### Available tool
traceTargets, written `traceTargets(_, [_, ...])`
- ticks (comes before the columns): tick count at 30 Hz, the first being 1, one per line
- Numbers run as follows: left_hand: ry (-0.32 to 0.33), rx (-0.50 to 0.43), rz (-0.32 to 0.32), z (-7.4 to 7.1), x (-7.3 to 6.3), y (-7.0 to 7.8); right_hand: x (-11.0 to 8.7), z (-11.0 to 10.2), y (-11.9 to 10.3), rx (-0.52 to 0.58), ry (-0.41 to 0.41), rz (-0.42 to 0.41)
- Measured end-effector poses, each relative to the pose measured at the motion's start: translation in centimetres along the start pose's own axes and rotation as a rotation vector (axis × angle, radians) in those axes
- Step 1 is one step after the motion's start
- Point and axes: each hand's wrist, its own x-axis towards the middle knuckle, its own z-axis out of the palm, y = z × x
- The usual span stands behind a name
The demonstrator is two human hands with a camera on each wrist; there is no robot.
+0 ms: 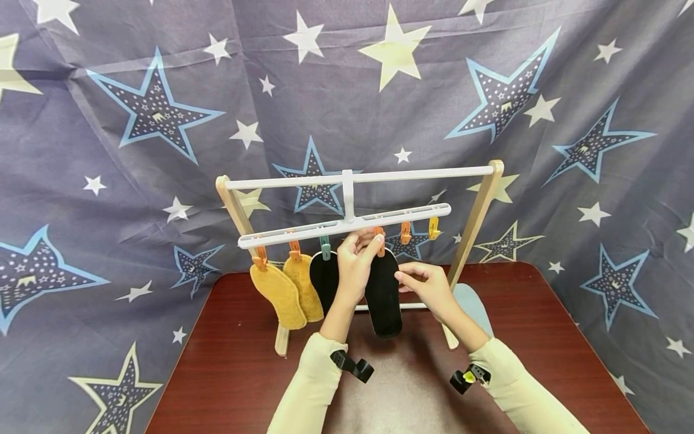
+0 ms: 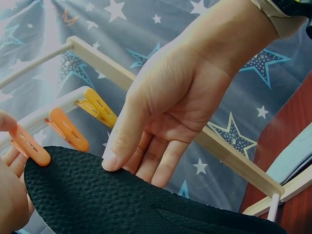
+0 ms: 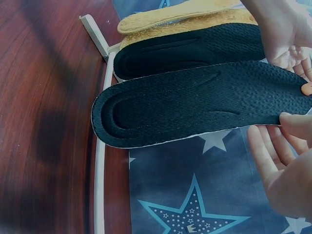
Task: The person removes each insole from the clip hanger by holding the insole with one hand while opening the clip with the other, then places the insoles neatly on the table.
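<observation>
A black insole (image 1: 384,295) hangs from an orange clip (image 1: 380,244) on the white clip hanger (image 1: 303,231). My left hand (image 1: 355,265) pinches that clip at the insole's upper end. With thumb and fingers, my right hand (image 1: 431,286) pinches the insole's right edge; the left wrist view shows the thumb on its textured face (image 2: 97,190). Left of my left hand, a second black insole (image 1: 323,280) hangs from a green clip (image 1: 325,247), partly hidden by the hand. Two yellow insoles, one in front (image 1: 276,296) and one behind (image 1: 303,283), hang from orange clips farther left.
The hanger hooks onto the white top bar (image 1: 417,175) of a wooden stand (image 1: 477,220). An orange clip (image 1: 405,232) and a yellow clip (image 1: 434,228) hang bare at right. A pale blue object (image 1: 473,304) lies behind the right leg on the red-brown table (image 1: 542,337).
</observation>
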Motion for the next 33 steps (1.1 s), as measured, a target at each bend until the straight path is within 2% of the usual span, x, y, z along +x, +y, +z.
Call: traceTargets(33, [0.011,0.032,0.029,0.14,0.16,-0.14,-0.13,-0.02,0.14,0.001,0.001,0.016])
